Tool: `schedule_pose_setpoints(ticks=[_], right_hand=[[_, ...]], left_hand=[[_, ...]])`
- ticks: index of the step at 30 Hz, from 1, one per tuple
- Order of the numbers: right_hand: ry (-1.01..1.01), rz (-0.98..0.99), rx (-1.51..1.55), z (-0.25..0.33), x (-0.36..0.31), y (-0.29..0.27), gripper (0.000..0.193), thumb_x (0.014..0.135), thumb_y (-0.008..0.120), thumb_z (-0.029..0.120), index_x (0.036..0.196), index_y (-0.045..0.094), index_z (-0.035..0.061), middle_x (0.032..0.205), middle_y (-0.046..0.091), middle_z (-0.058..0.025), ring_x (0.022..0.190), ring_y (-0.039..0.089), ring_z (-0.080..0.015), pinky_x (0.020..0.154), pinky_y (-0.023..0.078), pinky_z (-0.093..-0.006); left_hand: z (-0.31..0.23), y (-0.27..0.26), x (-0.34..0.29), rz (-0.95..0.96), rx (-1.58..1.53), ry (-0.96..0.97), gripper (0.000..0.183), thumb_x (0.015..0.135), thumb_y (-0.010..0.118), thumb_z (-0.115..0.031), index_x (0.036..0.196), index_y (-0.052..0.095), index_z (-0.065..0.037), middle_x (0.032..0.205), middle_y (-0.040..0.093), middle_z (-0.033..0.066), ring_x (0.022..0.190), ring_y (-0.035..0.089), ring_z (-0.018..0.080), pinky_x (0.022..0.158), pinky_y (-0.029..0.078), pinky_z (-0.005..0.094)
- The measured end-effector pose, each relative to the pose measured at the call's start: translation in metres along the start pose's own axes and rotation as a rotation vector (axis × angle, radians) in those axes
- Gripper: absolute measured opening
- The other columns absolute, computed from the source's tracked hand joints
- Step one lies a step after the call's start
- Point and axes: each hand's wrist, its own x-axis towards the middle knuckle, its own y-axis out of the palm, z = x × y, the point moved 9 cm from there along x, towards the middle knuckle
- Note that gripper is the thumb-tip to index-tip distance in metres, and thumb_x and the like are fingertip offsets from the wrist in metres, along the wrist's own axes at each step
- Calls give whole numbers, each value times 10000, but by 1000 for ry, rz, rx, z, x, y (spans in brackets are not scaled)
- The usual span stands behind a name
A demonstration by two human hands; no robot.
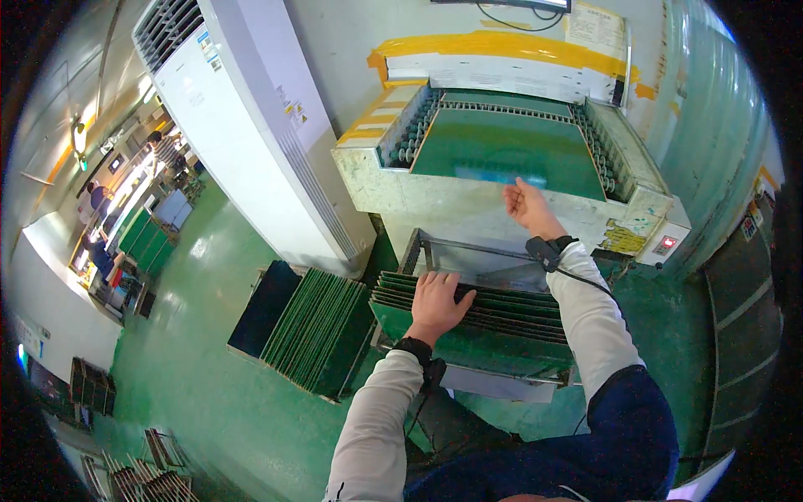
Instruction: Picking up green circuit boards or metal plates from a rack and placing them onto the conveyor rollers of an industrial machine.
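Standing at the left, a tall white cabinet with louvred vents [242,134] rose behind a leaning row of thin green rectangular panels [314,330]. Next came the left hand [437,305], thumb wide of its fingers, resting over the top edges of flat dark-green boards [468,343] upright in a grey metal rack [411,251]. Beyond, one broad glossy green sheet [510,146] lay across the rollers of a worn off-white machine [389,191], and there, at its near edge, was the right hand [527,205]! Its fingers curled narrowly; whether they touched, I couldn't tell. Good handling, I judged, meant edge contact only, light pressure, the sheet kept square, and no knocking among the racked boards.
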Motion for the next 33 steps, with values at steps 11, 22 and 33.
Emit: schedule_pose_setpoints(ticks=[11,22,33], right_hand=[[38,103,-302,1,-37,26,344,1010,680,406,1180,687,108,1083,746,-75,824,664,-177,745,538,-330],[236,377,-1176,-52,-129,22,547,993,627,577,1214,696,82,1062,752,-93,933,710,-198,817,556,-337],[89,471,-1558,-79,-159,19,627,939,689,641,1060,764,30,979,699,-41,935,604,-174,845,493,-366]], left_hand=[[9,1,-3,29,13,-54,445,867,775,-414,1046,592,-50,1023,690,190,1040,634,412,1009,445,508],[2,-3,-2,56,-6,-53,458,867,760,-448,1059,652,-47,1077,702,190,1138,616,383,1067,419,518],[-1,-6,-6,9,-10,-36,476,867,760,-455,1092,663,-47,1144,696,156,1173,596,371,1083,413,510]])
